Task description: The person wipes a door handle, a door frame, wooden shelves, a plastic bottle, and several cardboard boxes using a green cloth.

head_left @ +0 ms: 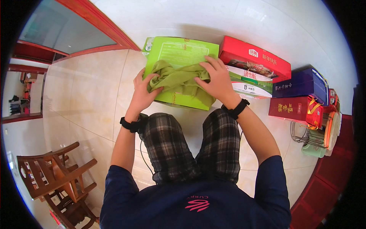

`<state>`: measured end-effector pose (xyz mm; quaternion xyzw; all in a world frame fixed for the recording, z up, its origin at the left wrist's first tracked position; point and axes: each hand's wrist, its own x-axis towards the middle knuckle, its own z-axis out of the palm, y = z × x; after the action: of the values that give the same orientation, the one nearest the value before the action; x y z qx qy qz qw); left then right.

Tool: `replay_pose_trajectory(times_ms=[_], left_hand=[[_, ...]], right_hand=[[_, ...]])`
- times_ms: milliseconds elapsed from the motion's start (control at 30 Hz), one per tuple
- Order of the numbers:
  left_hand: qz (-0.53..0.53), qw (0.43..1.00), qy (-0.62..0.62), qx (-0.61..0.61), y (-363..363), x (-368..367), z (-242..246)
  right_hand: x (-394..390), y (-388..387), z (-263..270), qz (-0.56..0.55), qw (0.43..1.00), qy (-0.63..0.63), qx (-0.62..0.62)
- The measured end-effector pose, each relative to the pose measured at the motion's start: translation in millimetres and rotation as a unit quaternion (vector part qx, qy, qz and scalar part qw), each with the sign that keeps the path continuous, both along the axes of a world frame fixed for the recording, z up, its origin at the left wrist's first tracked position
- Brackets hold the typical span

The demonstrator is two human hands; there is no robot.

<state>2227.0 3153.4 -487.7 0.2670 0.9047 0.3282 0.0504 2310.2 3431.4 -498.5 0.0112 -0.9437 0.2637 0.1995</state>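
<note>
A crumpled olive-green cloth lies bunched across the top of a bright green carton, with a loose fold hanging towards the carton's near right corner. My left hand holds the cloth's left end, thumb on the near side and fingers curled over it. At the other end, my right hand grasps the bunched fabric between thumb and fingers. Part of the cloth is hidden under both hands. Beneath it, the carton sits in front of my knees and bears printed writing.
Right of the carton, a red gift box rests on a green-and-white milk carton. Farther right stand a blue box, a maroon box and a wire rack. Wooden chairs are at lower left; a white wall rises behind.
</note>
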Motion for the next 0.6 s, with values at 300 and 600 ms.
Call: replay_pose_trajectory(times_ms=[300,600], left_hand=[[-0.012,1.0,-0.002,0.0,2.1,2.3,1.1],[0.003,0.999,-0.042,0.03,3.9,6.6,10.5]], right_hand=[[-2.6,-7.2,-1.8,0.056,0.998,0.023,0.03],[10.5,0.8,-8.9,-0.043,0.999,-0.019,0.005]])
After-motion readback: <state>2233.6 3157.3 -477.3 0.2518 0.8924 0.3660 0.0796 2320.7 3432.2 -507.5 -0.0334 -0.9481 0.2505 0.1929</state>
